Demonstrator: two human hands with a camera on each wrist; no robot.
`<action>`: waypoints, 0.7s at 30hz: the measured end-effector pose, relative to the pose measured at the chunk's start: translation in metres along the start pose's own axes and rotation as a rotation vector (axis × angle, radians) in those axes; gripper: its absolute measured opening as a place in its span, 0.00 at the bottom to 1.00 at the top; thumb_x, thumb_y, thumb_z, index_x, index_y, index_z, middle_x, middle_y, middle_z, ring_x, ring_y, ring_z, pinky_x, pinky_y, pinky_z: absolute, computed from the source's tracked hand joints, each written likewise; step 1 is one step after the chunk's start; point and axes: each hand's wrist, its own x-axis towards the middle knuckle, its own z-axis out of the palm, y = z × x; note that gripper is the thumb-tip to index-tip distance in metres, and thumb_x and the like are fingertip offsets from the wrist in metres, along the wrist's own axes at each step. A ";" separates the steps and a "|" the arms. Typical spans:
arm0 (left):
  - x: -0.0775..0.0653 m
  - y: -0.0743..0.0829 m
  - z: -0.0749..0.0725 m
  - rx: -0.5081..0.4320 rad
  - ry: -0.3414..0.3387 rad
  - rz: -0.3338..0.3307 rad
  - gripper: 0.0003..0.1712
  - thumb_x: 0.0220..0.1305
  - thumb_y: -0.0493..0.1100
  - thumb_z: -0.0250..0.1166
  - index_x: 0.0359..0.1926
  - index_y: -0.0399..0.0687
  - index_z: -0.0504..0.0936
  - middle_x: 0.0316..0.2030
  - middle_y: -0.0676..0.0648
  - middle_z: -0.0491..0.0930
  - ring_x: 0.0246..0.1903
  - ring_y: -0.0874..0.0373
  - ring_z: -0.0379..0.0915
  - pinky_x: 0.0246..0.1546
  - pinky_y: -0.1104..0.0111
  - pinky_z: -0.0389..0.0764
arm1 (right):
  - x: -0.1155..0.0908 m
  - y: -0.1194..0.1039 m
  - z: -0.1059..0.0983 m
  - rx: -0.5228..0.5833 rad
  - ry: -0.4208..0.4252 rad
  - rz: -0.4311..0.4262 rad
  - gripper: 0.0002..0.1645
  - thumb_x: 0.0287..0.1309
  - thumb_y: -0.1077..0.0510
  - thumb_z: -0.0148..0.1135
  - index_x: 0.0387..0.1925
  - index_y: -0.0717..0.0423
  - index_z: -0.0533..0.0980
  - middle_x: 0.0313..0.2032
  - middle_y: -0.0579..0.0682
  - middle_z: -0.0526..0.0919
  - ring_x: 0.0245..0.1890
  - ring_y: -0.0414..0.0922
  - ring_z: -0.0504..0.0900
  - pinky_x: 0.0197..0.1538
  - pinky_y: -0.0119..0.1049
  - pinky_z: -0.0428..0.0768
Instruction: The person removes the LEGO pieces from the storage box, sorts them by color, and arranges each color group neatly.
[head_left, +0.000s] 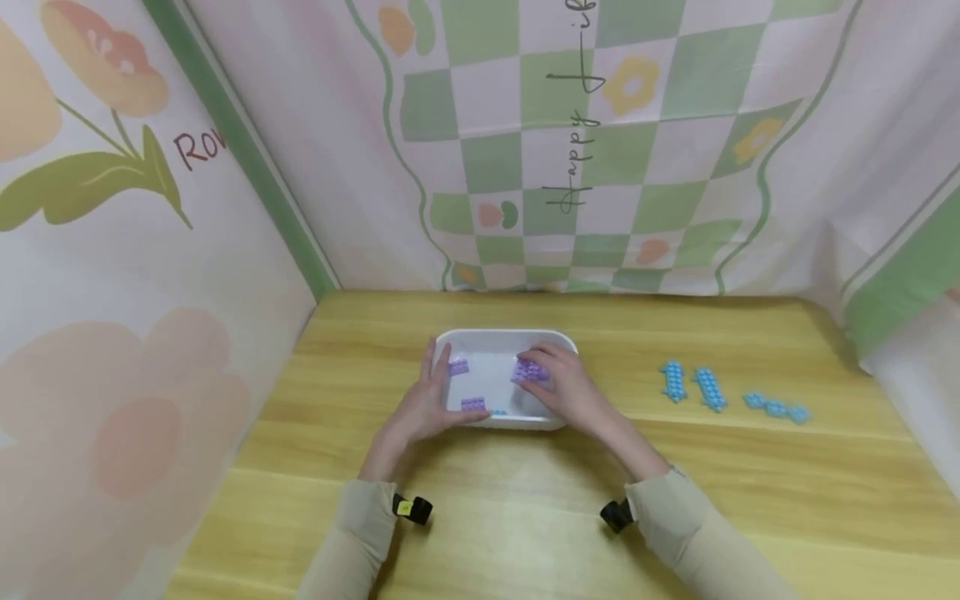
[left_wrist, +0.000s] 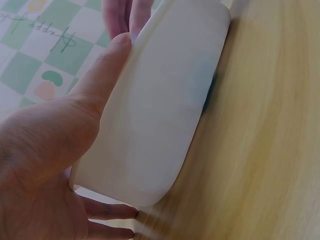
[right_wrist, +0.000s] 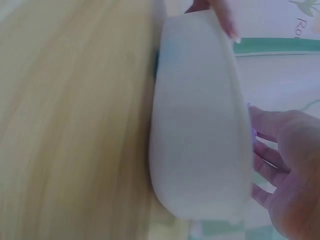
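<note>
A white plastic tub [head_left: 495, 340] stands on the table. My left hand [head_left: 420, 408] holds its left end, with the thumb along the near rim and fingers at the left wall. In the left wrist view that thumb [left_wrist: 100, 75] lies on the rim. Inside the tub, my right hand [head_left: 566, 387] pinches a purple studded block piece [head_left: 519, 373] between thumb and fingers. Only a sliver of purple shows past the rim in the right wrist view, by the right hand [right_wrist: 295, 160]. Two smaller purple pieces, one at the left [head_left: 459, 367] and one near the front [head_left: 473, 404], lie in the tub.
Right of the tub, two upright-lying blue bumpy strips [head_left: 673, 381] and a blue chain of three linked parts [head_left: 777, 407] lie on the wooden table [head_left: 510, 508]. A bit of blue [head_left: 498, 412] shows at the tub's near wall. A patterned curtain [head_left: 555, 167] hangs behind.
</note>
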 end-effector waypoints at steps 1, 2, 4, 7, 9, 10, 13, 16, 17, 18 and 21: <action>0.000 -0.001 0.000 -0.002 0.001 -0.002 0.82 0.56 0.70 0.82 0.91 0.55 0.33 0.90 0.42 0.21 0.77 0.25 0.67 0.75 0.36 0.77 | -0.003 -0.001 -0.004 0.013 0.001 0.014 0.24 0.63 0.65 0.78 0.59 0.68 0.84 0.56 0.64 0.87 0.58 0.62 0.86 0.67 0.61 0.86; 0.000 -0.001 0.001 -0.002 0.003 -0.004 0.82 0.56 0.70 0.82 0.91 0.56 0.33 0.90 0.42 0.21 0.76 0.26 0.68 0.75 0.36 0.77 | -0.005 -0.001 -0.008 0.025 0.005 0.030 0.24 0.64 0.65 0.77 0.59 0.69 0.84 0.57 0.65 0.87 0.59 0.63 0.86 0.67 0.62 0.86; -0.001 -0.002 0.001 0.000 0.002 -0.008 0.82 0.55 0.70 0.82 0.91 0.57 0.33 0.90 0.44 0.21 0.76 0.27 0.68 0.75 0.37 0.77 | -0.012 -0.001 -0.016 0.044 0.017 0.068 0.24 0.65 0.65 0.76 0.61 0.69 0.83 0.59 0.65 0.86 0.61 0.64 0.85 0.70 0.63 0.84; -0.001 -0.001 0.001 0.006 0.002 -0.009 0.83 0.55 0.71 0.82 0.91 0.57 0.33 0.90 0.44 0.21 0.75 0.27 0.70 0.74 0.38 0.79 | -0.025 0.002 -0.029 0.052 0.029 0.143 0.26 0.67 0.65 0.75 0.63 0.68 0.82 0.61 0.66 0.85 0.63 0.65 0.84 0.72 0.65 0.82; -0.001 0.000 0.001 0.012 0.000 -0.009 0.83 0.55 0.71 0.82 0.91 0.56 0.33 0.90 0.43 0.21 0.74 0.27 0.71 0.73 0.38 0.80 | -0.036 0.007 -0.036 0.049 0.036 0.182 0.27 0.67 0.65 0.75 0.65 0.69 0.81 0.62 0.66 0.84 0.64 0.66 0.83 0.72 0.66 0.81; -0.001 0.001 0.001 0.014 0.001 -0.009 0.83 0.55 0.71 0.82 0.91 0.56 0.33 0.90 0.43 0.21 0.73 0.27 0.71 0.72 0.38 0.81 | -0.042 0.010 -0.039 0.044 0.039 0.199 0.27 0.67 0.65 0.74 0.65 0.69 0.80 0.62 0.67 0.84 0.64 0.66 0.83 0.72 0.67 0.81; -0.002 0.003 -0.001 0.012 0.003 -0.006 0.82 0.56 0.71 0.82 0.91 0.55 0.33 0.90 0.42 0.22 0.73 0.26 0.71 0.72 0.37 0.80 | -0.059 0.022 -0.045 0.027 0.059 0.226 0.26 0.67 0.65 0.75 0.64 0.70 0.80 0.62 0.67 0.84 0.63 0.67 0.84 0.70 0.68 0.82; -0.003 0.004 -0.002 0.009 0.006 -0.004 0.82 0.56 0.70 0.82 0.91 0.54 0.34 0.90 0.41 0.22 0.74 0.26 0.70 0.73 0.37 0.80 | -0.075 0.033 -0.049 0.015 0.091 0.231 0.24 0.66 0.66 0.75 0.62 0.70 0.82 0.59 0.67 0.85 0.60 0.66 0.85 0.68 0.70 0.83; -0.003 0.004 -0.002 0.011 0.007 -0.006 0.82 0.56 0.70 0.82 0.91 0.53 0.34 0.90 0.41 0.22 0.73 0.26 0.71 0.72 0.38 0.81 | -0.079 0.036 -0.050 0.014 0.101 0.228 0.24 0.66 0.66 0.76 0.61 0.70 0.82 0.58 0.67 0.86 0.58 0.66 0.86 0.67 0.70 0.83; -0.003 0.004 -0.002 0.014 0.008 -0.006 0.82 0.56 0.70 0.82 0.91 0.53 0.34 0.90 0.40 0.22 0.72 0.26 0.72 0.71 0.38 0.82 | -0.083 0.038 -0.051 0.006 0.109 0.225 0.24 0.65 0.66 0.76 0.60 0.70 0.82 0.57 0.66 0.86 0.57 0.65 0.86 0.65 0.69 0.84; -0.003 0.003 0.000 0.025 0.008 -0.005 0.82 0.56 0.71 0.82 0.91 0.52 0.35 0.90 0.40 0.22 0.69 0.27 0.76 0.66 0.41 0.86 | -0.094 0.046 -0.053 -0.022 0.125 0.222 0.24 0.63 0.66 0.78 0.59 0.69 0.83 0.55 0.64 0.87 0.54 0.62 0.87 0.62 0.64 0.87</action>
